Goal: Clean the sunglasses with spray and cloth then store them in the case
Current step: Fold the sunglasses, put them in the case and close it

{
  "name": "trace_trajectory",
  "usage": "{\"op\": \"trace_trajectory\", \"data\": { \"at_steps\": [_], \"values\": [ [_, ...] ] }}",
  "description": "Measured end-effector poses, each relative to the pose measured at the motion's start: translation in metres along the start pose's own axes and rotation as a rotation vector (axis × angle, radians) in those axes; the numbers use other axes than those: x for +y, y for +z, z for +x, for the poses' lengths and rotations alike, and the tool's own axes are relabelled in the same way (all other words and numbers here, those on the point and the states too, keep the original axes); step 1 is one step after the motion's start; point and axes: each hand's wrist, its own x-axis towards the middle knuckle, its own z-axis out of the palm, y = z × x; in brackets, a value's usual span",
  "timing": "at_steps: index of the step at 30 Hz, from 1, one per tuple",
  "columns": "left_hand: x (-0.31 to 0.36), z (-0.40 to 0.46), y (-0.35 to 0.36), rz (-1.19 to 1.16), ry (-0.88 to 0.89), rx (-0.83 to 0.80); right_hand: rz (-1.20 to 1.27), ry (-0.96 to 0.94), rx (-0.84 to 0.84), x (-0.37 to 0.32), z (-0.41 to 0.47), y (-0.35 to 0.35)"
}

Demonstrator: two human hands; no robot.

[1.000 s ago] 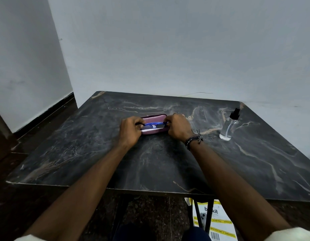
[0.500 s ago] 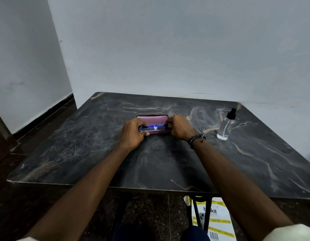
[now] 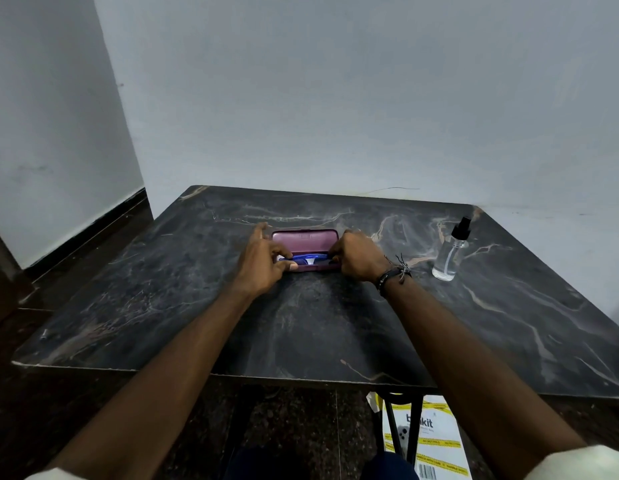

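A maroon glasses case (image 3: pixel 305 239) lies open on the dark marble table (image 3: pixel 301 323), its lid tilted up toward the wall. Blue-framed sunglasses (image 3: pixel 306 259) lie folded inside the case's lower half. My left hand (image 3: pixel 264 263) pinches the left end of the sunglasses, with thumb and curled fingers at the case's left side. My right hand (image 3: pixel 356 256) grips the right end of the sunglasses at the case's right side. A clear spray bottle (image 3: pixel 452 252) with a black nozzle stands upright to the right. No cloth shows.
The table stands in a corner against grey walls. A white and yellow printed bag (image 3: pixel 426 441) lies on the floor under the table's front right, beside a black table leg (image 3: pixel 398 427).
The case lid has swung up and now stands wide open. Both hands stay at the ends of the sunglasses inside the case. The camera has tilted slightly.
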Motion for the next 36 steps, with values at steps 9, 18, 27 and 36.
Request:
{"op": "trace_trajectory", "data": {
  "at_steps": [9,18,27,36],
  "values": [
    [-0.005,0.022,-0.015,-0.14,-0.143,-0.189,0.13,-0.007,-0.04,0.002,-0.001,-0.005],
    [-0.007,0.011,-0.015,-0.163,-0.035,-0.066,0.494,0.094,0.025,0.004,-0.012,-0.01],
    [-0.007,-0.004,-0.015,0.166,0.168,-0.037,0.225,0.034,0.014,-0.001,-0.015,-0.005],
    [-0.01,-0.012,-0.015,0.234,0.237,-0.052,0.016,-0.047,0.102,-0.002,-0.022,-0.001]
  ]
}}
